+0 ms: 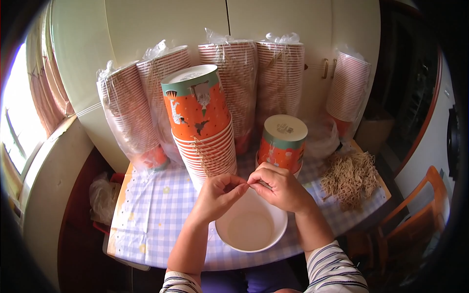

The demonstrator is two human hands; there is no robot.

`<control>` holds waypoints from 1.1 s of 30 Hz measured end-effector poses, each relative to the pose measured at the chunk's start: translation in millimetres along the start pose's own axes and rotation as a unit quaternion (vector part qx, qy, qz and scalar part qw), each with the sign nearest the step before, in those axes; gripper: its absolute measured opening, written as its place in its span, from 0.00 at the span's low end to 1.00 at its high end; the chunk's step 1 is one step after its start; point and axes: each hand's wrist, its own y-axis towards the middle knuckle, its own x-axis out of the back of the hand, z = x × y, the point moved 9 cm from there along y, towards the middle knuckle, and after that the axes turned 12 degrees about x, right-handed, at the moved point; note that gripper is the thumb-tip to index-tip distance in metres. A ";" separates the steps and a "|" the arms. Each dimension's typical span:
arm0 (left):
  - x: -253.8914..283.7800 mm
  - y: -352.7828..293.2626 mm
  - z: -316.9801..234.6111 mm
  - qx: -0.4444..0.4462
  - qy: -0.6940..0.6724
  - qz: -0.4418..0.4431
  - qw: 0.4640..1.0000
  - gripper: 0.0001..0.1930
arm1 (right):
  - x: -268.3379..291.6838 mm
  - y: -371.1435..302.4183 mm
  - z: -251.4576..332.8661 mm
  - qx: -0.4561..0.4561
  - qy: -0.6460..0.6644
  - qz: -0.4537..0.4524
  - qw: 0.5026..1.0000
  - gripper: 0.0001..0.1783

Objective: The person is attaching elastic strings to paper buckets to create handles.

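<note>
Above the far rim of a white paper bucket [250, 229], my left hand [221, 193] and my right hand [278, 184] meet, fingertips pinched together. Whatever lies between the fingers is too small to make out. The bucket stands upright with its inside showing. Just beyond my left hand rises a tall stack of upside-down orange paper buckets [200, 112] with green bands and white rims, thin cords hanging down its side. A shorter upside-down orange bucket stack [283, 141] is behind my right hand, which hides part of it. A heap of tan cords [351, 179] lies to the right.
Several tall bucket stacks in clear plastic bags [227, 88] line the back against pale cabinets [171, 24]. A checked cloth [161, 210] covers the table. A wooden chair [420, 210] stands to the right, a red bin with plastic bags [103, 198] to the left.
</note>
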 end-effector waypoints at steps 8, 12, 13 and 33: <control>1.9 -9.7 -21.4 -0.058 0.060 -0.035 0.996 0.07 | 3.8 1.9 13.8 0.054 -0.073 -0.018 0.996 0.09; 2.2 -17.4 -31.4 -0.100 0.057 -0.058 0.992 0.04 | 6.4 3.1 24.4 0.080 -0.090 -0.030 0.992 0.10; 1.8 -21.9 -38.5 -0.126 0.081 -0.064 0.987 0.03 | 6.8 3.0 27.5 0.089 -0.094 -0.032 0.991 0.10; -8.6 -50.9 -68.7 -0.251 0.158 -0.077 0.952 0.03 | 17.7 0.3 60.0 0.121 -0.110 -0.071 0.984 0.14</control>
